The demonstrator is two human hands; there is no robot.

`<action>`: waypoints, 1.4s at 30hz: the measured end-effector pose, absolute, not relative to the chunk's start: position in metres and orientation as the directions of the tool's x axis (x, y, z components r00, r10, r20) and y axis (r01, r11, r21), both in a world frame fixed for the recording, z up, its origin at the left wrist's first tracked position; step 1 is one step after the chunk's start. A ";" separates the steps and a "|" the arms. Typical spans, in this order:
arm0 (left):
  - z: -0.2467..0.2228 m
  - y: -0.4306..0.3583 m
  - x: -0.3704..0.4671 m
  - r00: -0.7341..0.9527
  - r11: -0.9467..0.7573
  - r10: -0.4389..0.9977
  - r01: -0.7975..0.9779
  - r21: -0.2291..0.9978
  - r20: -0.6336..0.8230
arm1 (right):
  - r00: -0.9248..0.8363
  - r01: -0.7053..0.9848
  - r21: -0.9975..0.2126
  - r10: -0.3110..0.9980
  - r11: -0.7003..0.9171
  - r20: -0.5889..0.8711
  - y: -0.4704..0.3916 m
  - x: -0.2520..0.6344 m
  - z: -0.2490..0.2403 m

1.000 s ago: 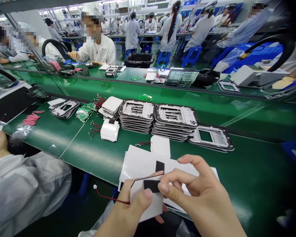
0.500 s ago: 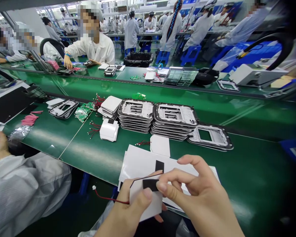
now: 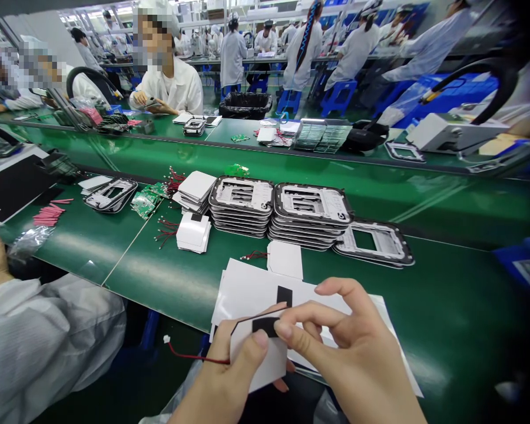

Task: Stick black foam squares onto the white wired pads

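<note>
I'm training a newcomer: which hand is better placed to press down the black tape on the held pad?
Probably the right hand: its thumb and forefinger are at the end of the black tape, while the left hand is busy holding the white pad.

Curls the left hand (image 3: 238,359) as if around something, with the thumb on top, slanting up to the right, and the other fingers underneath, mostly out of sight. Pinches with the right hand (image 3: 355,335), right beside it, using the tips of the thumb and one finger. Lifts another right finger up higher, bent like a hook. Slants the left arm (image 3: 194,403) and right arm (image 3: 397,406) in toward the middle.
</note>
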State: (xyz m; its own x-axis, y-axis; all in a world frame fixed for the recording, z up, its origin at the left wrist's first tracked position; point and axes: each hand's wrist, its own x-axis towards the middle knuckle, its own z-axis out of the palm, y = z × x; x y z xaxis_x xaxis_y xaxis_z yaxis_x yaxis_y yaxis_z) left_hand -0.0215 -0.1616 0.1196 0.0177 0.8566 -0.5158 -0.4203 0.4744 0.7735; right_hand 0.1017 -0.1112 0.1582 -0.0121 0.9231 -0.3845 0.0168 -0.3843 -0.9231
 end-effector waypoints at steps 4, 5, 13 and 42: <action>0.121 -0.160 -0.021 0.007 0.492 0.842 -0.422 0.762 -0.540 | 0.005 0.031 -0.931 0.932 -0.363 -0.363 -0.111 0.100 0.156; 0.122 -0.160 -0.021 0.000 0.503 0.833 -0.417 0.757 -0.554 | 0.010 0.026 -0.932 0.933 -0.361 -0.361 -0.111 0.099 0.155; 0.122 -0.152 -0.019 -0.055 0.499 0.823 -0.406 0.766 -0.565 | 0.029 0.035 -0.944 0.945 -0.328 -0.327 -0.107 0.092 0.147; 0.044 -0.095 -0.139 -0.317 0.147 0.925 -0.208 0.967 -0.209 | -0.527 0.527 -0.707 0.834 0.471 0.163 0.033 -0.021 0.078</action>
State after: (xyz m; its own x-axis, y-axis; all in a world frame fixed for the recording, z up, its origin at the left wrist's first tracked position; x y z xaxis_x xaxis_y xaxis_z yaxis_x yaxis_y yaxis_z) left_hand -0.1390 -0.0952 0.0443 -0.3166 0.9252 -0.2090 -0.2077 0.1473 0.9670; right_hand -0.0209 0.0335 0.0784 -0.5268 0.8342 0.1629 0.5270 0.4710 -0.7074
